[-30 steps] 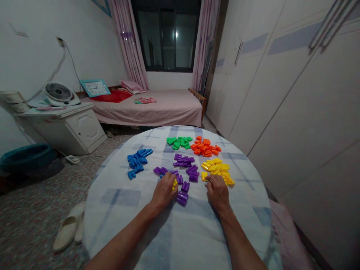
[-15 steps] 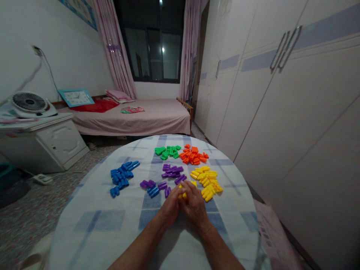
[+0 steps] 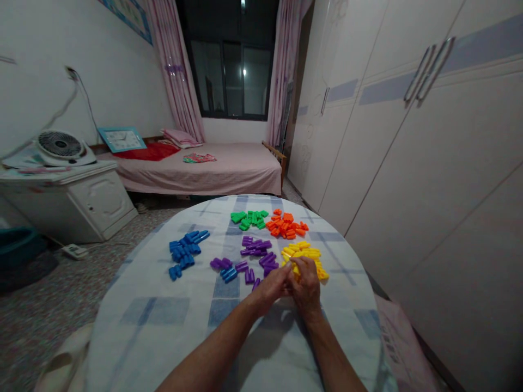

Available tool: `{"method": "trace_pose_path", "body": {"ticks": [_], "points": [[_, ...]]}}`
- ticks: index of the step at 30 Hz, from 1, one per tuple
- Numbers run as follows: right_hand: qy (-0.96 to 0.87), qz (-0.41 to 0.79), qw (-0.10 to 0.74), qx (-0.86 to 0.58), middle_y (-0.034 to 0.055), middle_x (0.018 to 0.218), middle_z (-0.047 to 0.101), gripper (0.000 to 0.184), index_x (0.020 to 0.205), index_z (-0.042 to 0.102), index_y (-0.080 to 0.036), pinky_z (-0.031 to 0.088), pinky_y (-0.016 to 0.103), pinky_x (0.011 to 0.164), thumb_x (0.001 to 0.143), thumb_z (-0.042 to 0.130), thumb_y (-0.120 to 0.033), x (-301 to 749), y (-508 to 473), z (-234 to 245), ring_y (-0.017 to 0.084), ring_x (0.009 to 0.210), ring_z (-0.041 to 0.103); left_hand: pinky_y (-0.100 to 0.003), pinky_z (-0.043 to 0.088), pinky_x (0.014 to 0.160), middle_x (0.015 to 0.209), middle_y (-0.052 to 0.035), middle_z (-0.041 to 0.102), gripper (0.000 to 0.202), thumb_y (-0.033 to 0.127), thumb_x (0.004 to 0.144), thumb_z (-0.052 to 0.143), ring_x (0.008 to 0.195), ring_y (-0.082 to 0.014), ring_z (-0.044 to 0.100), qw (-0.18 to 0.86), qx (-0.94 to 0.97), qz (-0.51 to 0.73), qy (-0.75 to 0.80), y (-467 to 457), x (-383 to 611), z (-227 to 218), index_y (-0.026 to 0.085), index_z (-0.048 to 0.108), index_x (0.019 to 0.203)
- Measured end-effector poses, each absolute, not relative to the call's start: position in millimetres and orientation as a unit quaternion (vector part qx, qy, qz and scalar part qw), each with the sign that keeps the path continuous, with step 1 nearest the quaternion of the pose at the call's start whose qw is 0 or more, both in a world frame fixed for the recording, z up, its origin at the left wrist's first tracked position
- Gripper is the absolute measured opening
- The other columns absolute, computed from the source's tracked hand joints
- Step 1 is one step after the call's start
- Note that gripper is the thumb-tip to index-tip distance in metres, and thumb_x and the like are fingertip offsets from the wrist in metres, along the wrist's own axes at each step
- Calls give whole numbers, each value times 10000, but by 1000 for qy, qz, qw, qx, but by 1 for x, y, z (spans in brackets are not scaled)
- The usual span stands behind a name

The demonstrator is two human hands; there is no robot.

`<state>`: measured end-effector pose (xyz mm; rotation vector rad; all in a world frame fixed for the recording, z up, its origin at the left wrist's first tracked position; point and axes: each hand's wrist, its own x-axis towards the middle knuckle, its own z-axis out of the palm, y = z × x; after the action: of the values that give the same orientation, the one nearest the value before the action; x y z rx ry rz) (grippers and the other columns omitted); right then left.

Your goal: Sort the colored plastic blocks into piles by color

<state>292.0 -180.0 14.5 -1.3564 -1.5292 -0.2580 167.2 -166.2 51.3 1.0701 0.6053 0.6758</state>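
Observation:
My left hand [image 3: 277, 283] and my right hand [image 3: 307, 284] are together at the near edge of a pile of yellow plastic pieces [image 3: 304, 250]. Both are closed, with curled fingers meeting around some yellow pieces [image 3: 296, 270] that are mostly hidden. Just left of them lie loose purple pieces [image 3: 256, 247], some close to my left hand's fingers. A blue piece [image 3: 229, 274] sits among the purple ones. Farther left is a pile of blue pieces [image 3: 183, 252]. Green pieces [image 3: 250, 219] and orange pieces [image 3: 287, 225] lie toward the far edge.
The round table [image 3: 163, 337] wears a white and blue checked cloth. Beyond it stands a bed [image 3: 237, 169] with a pink sheet. Tall white wardrobes [image 3: 408, 179] line the right side. At the left, a fan [image 3: 61, 146] rests on a white cabinet [image 3: 102, 204].
Both hands have shifted right, from beside the purple pieces to the yellow pile, still together. More purple pieces are uncovered. The whole view has swung slightly left.

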Motion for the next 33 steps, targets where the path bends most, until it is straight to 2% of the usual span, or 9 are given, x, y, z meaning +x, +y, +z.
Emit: {"method": "trace_pose_path", "body": {"ticks": [6, 10, 13, 17, 21, 24, 27, 29, 33], "points": [[-587, -181, 380, -691, 112, 1066, 557, 278, 1106, 592, -218, 407, 425, 855, 856, 471, -236, 313, -177, -1, 253, 1006, 486, -316, 478, 785, 858, -49, 672, 337, 432, 841, 493, 875, -210, 612, 569, 670, 324, 350, -153, 170, 56, 159, 689, 870], [-598, -192, 324, -707, 123, 1175, 556, 351, 1174, 562, -228, 366, 472, 913, 827, 513, -233, 310, -177, -11, 289, 1135, 435, -325, 479, 854, 1015, -63, 661, 260, 305, 848, 458, 994, -204, 597, 379, 682, 441, 443, -141, 140, 57, 182, 666, 942], [-588, -182, 331, -715, 141, 1221, 530, 366, 1188, 548, -199, 353, 518, 953, 826, 513, -246, 308, -177, -9, 313, 1192, 403, -346, 465, 931, 1105, -78, 622, 255, 288, 870, 421, 1082, -201, 561, 239, 671, 510, 483, -127, 103, 50, 194, 641, 957], [-629, -148, 406, -647, 125, 1212, 523, 384, 1236, 504, -203, 358, 520, 1002, 855, 470, -233, 301, -180, 3, 283, 1189, 435, -403, 371, 1065, 1206, -118, 561, 313, 309, 893, 373, 1202, -227, 484, 91, 641, 511, 566, -109, 59, 25, 172, 618, 1032], [-727, -48, 408, -549, 106, 1218, 536, 406, 1257, 476, -228, 433, 446, 970, 853, 512, -247, 275, -198, 19, 248, 1154, 502, -443, 355, 1083, 1238, -127, 549, 364, 338, 910, 341, 1233, -253, 463, 88, 626, 468, 617, -101, 44, -2, 163, 602, 1093], [-780, 45, 327, -532, 69, 1085, 599, 415, 1189, 520, -236, 514, 363, 807, 791, 614, -303, 251, -214, 27, 224, 951, 609, -445, 354, 1087, 1240, -117, 553, 372, 351, 919, 332, 1242, -251, 458, 105, 630, 459, 618, -100, 47, -7, 172, 602, 1103], [-800, 109, 260, -529, 19, 941, 618, 328, 1092, 568, -247, 521, 294, 655, 766, 607, -247, 234, -220, 25, 178, 754, 633, -419, 348, 1096, 1269, -116, 533, 366, 360, 915, 357, 1256, -231, 451, 141, 633, 471, 598, -100, 52, -4, 172, 601, 1114], [-793, 121, 273, -532, 28, 989, 615, 341, 1120, 558, -246, 530, 286, 681, 787, 541, -175, 228, -216, 23, 168, 780, 639, -396, 346, 1099, 1297, -116, 513, 369, 367, 915, 373, 1270, -211, 442, 185, 632, 489, 572, -99, 55, -2, 166, 588, 1137], [-773, 120, 338, -523, 81, 1258, 529, 471, 1290, 455, -253, 523, 332, 865, 833, 473, -141, 228, -199, 33, 183, 1019, 608, -368, 349, 1094, 1331, -125, 490, 403, 392, 918, 385, 1287, -192, 429, 250, 627, 514, 529, -99, 58, -2, 151, 553, 1193]]}}
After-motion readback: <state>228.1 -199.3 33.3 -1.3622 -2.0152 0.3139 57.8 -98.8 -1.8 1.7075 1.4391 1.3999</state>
